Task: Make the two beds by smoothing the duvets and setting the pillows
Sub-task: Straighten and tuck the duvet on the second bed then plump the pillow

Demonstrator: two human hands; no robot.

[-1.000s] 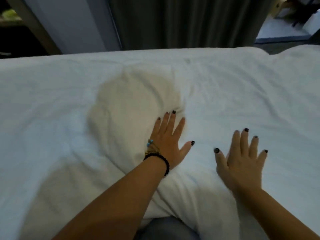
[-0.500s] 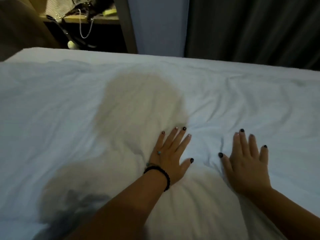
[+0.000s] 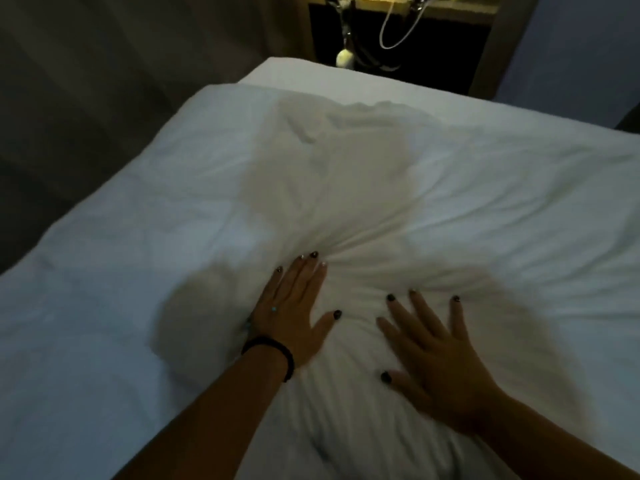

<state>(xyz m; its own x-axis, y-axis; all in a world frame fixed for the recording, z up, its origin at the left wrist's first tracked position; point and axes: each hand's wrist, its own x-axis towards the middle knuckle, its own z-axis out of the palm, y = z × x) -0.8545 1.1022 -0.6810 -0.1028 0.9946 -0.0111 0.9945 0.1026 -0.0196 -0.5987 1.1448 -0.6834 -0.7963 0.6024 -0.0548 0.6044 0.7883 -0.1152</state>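
Covering nearly the whole view, the white duvet (image 3: 485, 209) lies spread over the bed (image 3: 277, 69), whose far corner shows as a strip of white sheet beyond the duvet's top edge. The duvet surface is creased, with folds radiating outward from the area just ahead of the two hands. A darker shadow falls across its middle.

Beyond the bed's far corner stands a dark wooden nightstand (image 3: 485, 60). A white cable (image 3: 398, 32) hangs in a loop in front of it, and a small pale round object (image 3: 344, 58) hangs beside the cable; what it is cannot be told.

The left hand (image 3: 294, 313) lies palm down on the duvet, near the middle of the view. Its fingers (image 3: 304, 275) are straight and held close together, with the thumb spread to the side; the fingertips meet the point where the creases gather. A black band (image 3: 273, 351) circles the left wrist.

The right hand (image 3: 436, 362) lies palm down on the duvet just beside the left hand, slightly nearer the camera. Its fingers (image 3: 422, 310) are straight and spread apart, holding nothing. The two hands do not touch. Nails on both hands are dark.
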